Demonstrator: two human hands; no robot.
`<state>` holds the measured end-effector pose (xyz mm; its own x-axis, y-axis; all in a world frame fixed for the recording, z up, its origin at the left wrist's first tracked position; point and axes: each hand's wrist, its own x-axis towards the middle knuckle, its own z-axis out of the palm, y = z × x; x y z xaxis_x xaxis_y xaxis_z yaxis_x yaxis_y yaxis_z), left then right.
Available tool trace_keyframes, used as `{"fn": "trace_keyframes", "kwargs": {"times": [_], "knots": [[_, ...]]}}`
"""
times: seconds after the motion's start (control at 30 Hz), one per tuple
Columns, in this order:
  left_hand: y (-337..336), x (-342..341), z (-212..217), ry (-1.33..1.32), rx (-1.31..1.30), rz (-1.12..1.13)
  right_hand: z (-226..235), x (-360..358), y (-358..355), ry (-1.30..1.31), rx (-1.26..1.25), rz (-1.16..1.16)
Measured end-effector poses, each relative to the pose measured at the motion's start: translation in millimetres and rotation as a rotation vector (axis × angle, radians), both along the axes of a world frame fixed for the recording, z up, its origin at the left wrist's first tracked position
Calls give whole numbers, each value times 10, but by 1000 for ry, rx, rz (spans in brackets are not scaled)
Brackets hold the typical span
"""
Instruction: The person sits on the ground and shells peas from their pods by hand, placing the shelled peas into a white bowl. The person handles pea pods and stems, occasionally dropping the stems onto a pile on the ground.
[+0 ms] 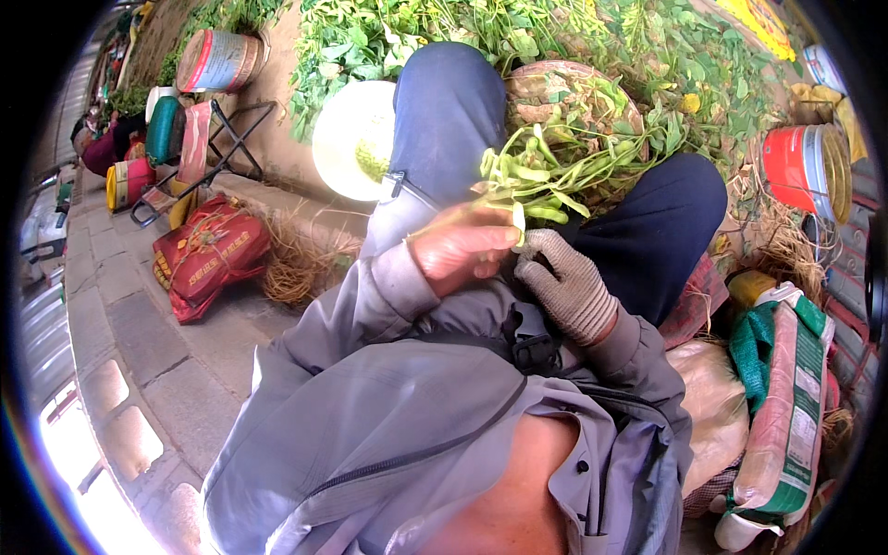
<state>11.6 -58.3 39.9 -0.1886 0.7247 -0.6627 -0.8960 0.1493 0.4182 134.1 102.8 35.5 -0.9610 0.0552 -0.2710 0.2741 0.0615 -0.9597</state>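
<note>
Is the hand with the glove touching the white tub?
Apart. The head view shows the gloved right hand well away from the white tub, with the left leg between them.

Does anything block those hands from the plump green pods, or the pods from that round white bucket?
Nothing visible separates the bare left hand or the right hand in its pale knitted glove from the plump green pods. Between the pods and the round white bucket rises the left knee, clad in dark blue.

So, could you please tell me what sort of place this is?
Likely a farmyard: the heap of leafy green plants, the paving slabs and the filled red sack suggest it.
</note>
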Motion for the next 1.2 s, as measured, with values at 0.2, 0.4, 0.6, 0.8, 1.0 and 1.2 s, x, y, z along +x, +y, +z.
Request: {"fn": "trace_keyframes", "kwargs": {"times": [0.2, 0.4, 0.6, 0.8, 1.0, 1.2], "knots": [[50, 19, 43, 32, -31, -9, -90, -52, 24, 337, 386, 50], [97, 12, 91, 165, 11, -47, -64, -14, 48, 172, 289, 22], [33, 92, -79, 281, 87, -88, -109, 4, -18, 84, 275, -82], [61, 109, -59, 218, 103, -74, -59, 5, -28, 5, 77, -148], [41, 76, -161, 97, 192, -92, 95, -124, -84, -161, -639, -52], [3, 76, -229, 157, 238, -127, 51, -59, -64, -173, -770, -55]]}}
